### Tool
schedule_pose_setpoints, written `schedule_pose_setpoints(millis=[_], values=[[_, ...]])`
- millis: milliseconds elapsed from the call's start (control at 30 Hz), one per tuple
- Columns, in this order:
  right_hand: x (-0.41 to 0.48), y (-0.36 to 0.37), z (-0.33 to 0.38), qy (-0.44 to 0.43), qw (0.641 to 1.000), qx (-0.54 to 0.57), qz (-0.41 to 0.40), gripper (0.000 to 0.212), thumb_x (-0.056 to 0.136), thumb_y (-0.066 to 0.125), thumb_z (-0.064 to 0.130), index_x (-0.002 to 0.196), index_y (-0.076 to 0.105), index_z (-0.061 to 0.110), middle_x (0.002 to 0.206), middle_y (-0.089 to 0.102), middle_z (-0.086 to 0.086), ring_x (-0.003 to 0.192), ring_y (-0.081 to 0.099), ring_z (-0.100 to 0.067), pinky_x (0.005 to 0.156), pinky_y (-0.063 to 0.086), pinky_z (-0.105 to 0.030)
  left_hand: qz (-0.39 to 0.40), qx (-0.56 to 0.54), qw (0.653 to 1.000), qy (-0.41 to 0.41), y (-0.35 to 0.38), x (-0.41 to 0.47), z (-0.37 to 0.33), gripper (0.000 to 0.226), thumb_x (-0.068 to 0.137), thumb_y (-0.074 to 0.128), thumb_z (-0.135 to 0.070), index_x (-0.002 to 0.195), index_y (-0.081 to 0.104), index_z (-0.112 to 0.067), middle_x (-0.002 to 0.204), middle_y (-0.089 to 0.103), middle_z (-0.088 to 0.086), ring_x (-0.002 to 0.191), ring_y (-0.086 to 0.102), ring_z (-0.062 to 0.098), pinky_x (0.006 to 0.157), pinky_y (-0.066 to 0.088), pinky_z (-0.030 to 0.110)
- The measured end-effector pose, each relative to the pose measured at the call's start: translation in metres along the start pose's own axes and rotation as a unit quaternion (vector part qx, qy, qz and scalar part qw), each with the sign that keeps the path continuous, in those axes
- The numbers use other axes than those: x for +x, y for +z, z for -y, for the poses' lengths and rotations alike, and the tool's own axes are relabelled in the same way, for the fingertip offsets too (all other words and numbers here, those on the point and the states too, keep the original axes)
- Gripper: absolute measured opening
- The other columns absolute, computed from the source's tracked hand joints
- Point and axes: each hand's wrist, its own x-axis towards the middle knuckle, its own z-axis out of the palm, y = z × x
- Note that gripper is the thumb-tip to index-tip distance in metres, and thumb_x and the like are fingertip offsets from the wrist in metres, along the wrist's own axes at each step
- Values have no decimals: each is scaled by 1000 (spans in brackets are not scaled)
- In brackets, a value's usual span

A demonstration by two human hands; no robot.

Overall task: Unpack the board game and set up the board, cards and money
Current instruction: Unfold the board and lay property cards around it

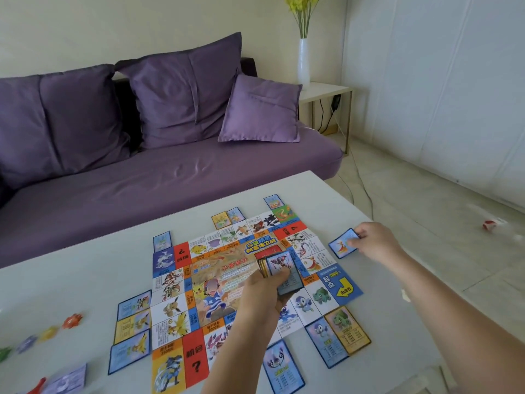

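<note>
One card [339, 247], right hand [375, 241], long axis diagonal

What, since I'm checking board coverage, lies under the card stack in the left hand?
The game board; the card stack and left hand hide its squares beneath, so those cannot be read.

This is looking like a home living room: a purple sofa [170, 177] is carrying cushions [261, 109], a flower vase [303, 61] is standing on a side table [326, 91], a low table [85, 280] is sitting before them.
</note>
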Motion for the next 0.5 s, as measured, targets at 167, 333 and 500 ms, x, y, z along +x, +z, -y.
schedule_pose_setpoints(millis=[167, 333, 500], values=[[1, 4, -3, -3, 999, -34, -15, 25, 80, 75, 15, 96, 66, -1, 97, 68, -12, 83, 57, -20, 66, 36, -25, -8, -12, 1000, -16, 6, 8, 2, 14, 89, 59, 1, 101, 52, 1, 95, 64, 21, 82, 66, 27, 53, 57, 27], [3, 5, -6, 2, 999, -42, -7, 35, 79, 77, 18, 108, 64, 5, 107, 63, -7, 88, 54, -16, 71, 36, -23, 3, -21, 1000, -18, 9, 8, 6, 15, 89, 58, 2, 103, 52, 1, 97, 65, 21, 80, 66, 27, 53, 57, 28], [2, 4, -9, 0, 999, -49, -10, 35, 79, 77, 20, 109, 64, 7, 107, 63, -7, 86, 52, -14, 57, 34, -20, 9, -17, 1000, -16, 7, 7, 6, 20, 89, 59, 2, 108, 53, 3, 103, 66, 23, 82, 66, 27, 60, 58, 30]])
